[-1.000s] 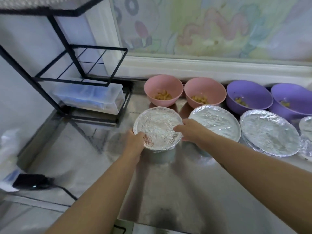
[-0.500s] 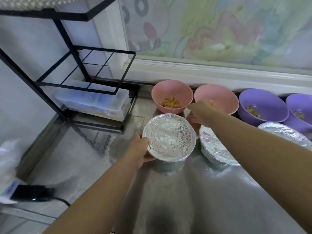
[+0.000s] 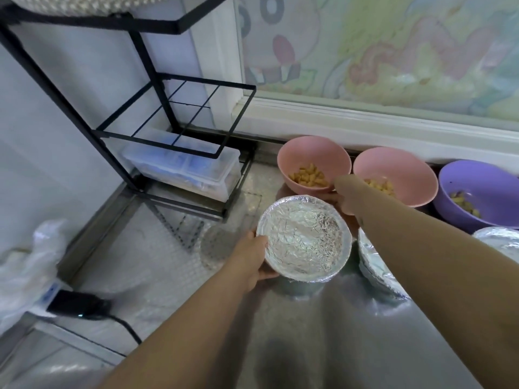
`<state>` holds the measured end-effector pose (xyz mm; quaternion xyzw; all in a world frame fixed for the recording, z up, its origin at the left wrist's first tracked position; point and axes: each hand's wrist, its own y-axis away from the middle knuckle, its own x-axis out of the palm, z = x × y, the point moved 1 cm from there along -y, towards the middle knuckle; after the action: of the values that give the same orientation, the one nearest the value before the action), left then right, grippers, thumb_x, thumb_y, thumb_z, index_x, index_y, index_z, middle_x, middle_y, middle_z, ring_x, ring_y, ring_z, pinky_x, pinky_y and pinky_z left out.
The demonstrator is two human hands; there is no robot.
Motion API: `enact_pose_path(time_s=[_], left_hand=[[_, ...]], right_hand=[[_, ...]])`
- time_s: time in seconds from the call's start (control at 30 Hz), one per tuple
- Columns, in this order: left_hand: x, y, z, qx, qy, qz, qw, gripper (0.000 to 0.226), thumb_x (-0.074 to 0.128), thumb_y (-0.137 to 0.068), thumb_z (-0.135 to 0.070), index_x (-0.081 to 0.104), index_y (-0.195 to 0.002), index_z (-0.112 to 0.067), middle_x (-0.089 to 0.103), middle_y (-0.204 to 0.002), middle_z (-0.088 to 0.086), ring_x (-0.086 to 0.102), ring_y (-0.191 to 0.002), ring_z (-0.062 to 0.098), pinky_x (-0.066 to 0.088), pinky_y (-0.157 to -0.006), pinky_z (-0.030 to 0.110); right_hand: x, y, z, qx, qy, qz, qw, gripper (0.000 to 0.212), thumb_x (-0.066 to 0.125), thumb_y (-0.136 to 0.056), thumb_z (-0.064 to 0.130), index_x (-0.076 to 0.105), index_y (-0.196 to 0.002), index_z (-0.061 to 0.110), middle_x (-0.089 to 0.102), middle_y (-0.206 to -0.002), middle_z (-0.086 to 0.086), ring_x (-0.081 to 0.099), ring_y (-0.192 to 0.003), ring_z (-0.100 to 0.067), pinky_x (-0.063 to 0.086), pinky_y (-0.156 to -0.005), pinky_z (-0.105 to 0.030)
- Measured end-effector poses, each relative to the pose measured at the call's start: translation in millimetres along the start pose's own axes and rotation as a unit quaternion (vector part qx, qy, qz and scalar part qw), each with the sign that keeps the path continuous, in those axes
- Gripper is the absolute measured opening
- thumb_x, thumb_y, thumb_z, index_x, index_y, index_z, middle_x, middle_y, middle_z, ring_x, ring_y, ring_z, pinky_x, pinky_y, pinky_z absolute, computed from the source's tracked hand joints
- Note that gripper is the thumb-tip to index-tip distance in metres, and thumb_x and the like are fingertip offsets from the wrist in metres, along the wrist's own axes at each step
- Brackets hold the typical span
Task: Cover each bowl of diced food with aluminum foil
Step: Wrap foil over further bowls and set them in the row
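We see the L hand (image 3: 252,259) gripping the foil bowl (image 3: 304,238) at its near-left rim, w/ the fingers (image 3: 268,275) curled under the edge and clamped on it. The foil across the top is crinkled and dished inward. The surface (image 3: 309,346) mirrors this bowl just below it. Just behind the foil bowl sits a pink bowl (image 3: 314,161), uncovered, w/ diced food (image 3: 307,175) in the bottom. The R hand (image 3: 346,196) is at that pink bowl's near-right rim and touches it, but we can't tell if its fingers are clamped or apart. Behind-right of the foil bowl, touching the first pink one, is a 2nd pink bowl (image 3: 393,169), then a purple bowl (image 3: 477,189) farther right; both are open w/ food inside. Just right of the foil bowl, partly under the R arm, is a covered bowl (image 3: 376,268), and another foil top (image 3: 500,240) shows well to the right. Behind-left of the foil bowl stands a black rack (image 3: 168,108) holding a clear box (image 3: 182,167). Well to its near-left lie a black plug (image 3: 75,304) and a plastic bag (image 3: 25,256).
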<state>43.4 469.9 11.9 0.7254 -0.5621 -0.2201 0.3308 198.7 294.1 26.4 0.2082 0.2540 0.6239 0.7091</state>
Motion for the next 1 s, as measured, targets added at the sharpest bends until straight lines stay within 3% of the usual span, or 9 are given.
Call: enact_pose_path(time_s=[0.07,0.23,0.37,0.47,0.53,0.6,0.67,0.87,1.0], left_hand=[[0,0,0,0.001,0.002,-0.003,1.000,0.029,0.043,-0.104,-0.011,0.054,-0.127,-0.024,0.067,-0.108,0.002,0.067,-0.094,0.024,0.061,-0.079,0.048],[0,2,1,0.043,-0.049,-0.041,0.997,0.031,0.046,-0.099,-0.014,0.056,-0.125,-0.028,0.068,-0.112,0.002,0.066,-0.100,0.023,0.056,-0.090,0.045],[3,17,-15,0.226,-0.145,-0.115,0.956,0.039,0.052,-0.099,-0.025,0.051,-0.138,-0.028,0.058,-0.138,-0.004,0.057,-0.119,0.015,0.045,-0.100,0.036],[15,45,-40,0.322,-0.090,-0.123,0.934,0.044,0.048,-0.101,-0.037,0.045,-0.144,-0.030,0.051,-0.141,-0.010,0.051,-0.126,0.010,0.040,-0.106,0.034],[29,66,-54,0.356,-0.040,-0.107,0.928,0.049,0.045,-0.099,-0.048,0.044,-0.145,-0.032,0.052,-0.140,-0.010,0.050,-0.129,0.011,0.039,-0.111,0.040],[46,84,-58,0.352,0.009,-0.065,0.934,0.057,0.043,-0.094,-0.060,0.046,-0.143,-0.033,0.054,-0.139,-0.011,0.049,-0.130,0.010,0.040,-0.112,0.048],[66,99,-52,0.336,0.033,-0.009,0.941,0.052,0.042,-0.097,-0.063,0.051,-0.139,-0.033,0.059,-0.133,-0.009,0.053,-0.126,0.011,0.044,-0.105,0.051],[124,143,17,0.240,0.017,0.087,0.967,0.032,0.053,-0.099,-0.051,0.059,-0.124,-0.033,0.072,-0.117,-0.006,0.068,-0.110,0.017,0.056,-0.092,0.046],[166,157,75,0.194,0.000,0.096,0.976,0.025,0.048,-0.102,-0.030,0.058,-0.125,-0.025,0.073,-0.115,0.002,0.072,-0.088,0.014,0.056,-0.067,0.034]], right_hand=[[0,-2,1,-0.011,0.028,0.000,1.000,0.017,0.043,-0.103,0.007,0.057,-0.095,0.008,0.072,-0.097,-0.010,0.074,-0.086,-0.029,0.061,-0.083,-0.043],[-6,14,18,-0.083,0.051,-0.011,0.995,0.017,0.044,-0.102,0.007,0.059,-0.098,0.000,0.071,-0.088,-0.013,0.072,-0.053,-0.022,0.053,-0.042,-0.022],[-28,44,37,-0.160,0.046,0.002,0.986,0.023,0.040,-0.097,0.007,0.061,-0.088,0.004,0.075,-0.078,-0.015,0.075,-0.073,-0.034,0.063,-0.070,-0.044],[-58,82,45,-0.181,0.050,0.048,0.981,0.027,0.037,-0.093,-0.001,0.061,-0.104,-0.004,0.076,-0.085,-0.019,0.075,-0.081,-0.039,0.061,-0.072,-0.042],[-83,109,41,-0.202,0.090,0.082,0.972,0.029,0.041,-0.088,0.000,0.060,-0.108,-0.007,0.075,-0.088,-0.022,0.075,-0.085,-0.039,0.056,-0.091,-0.053],[-108,136,33,-0.215,0.117,0.104,0.964,0.030,0.043,-0.085,-0.002,0.061,-0.108,-0.008,0.075,-0.085,-0.022,0.074,-0.085,-0.041,0.048,-0.103,-0.060],[-134,161,20,-0.225,0.135,0.114,0.958,0.029,0.040,-0.087,-0.009,0.063,-0.105,-0.005,0.076,-0.083,-0.017,0.074,-0.082,-0.039,0.052,-0.098,-0.054],[-233,216,-36,-0.212,0.204,0.114,0.949,0.029,0.046,-0.089,0.000,0.070,-0.104,0.000,0.076,-0.092,-0.014,0.074,-0.083,-0.039,0.050,-0.102,-0.052],[-288,241,-81,-0.172,0.213,0.074,0.959,0.028,0.043,-0.090,-0.005,0.069,-0.092,0.006,0.075,-0.083,-0.012,0.075,-0.072,-0.032,0.053,-0.059,-0.020]])
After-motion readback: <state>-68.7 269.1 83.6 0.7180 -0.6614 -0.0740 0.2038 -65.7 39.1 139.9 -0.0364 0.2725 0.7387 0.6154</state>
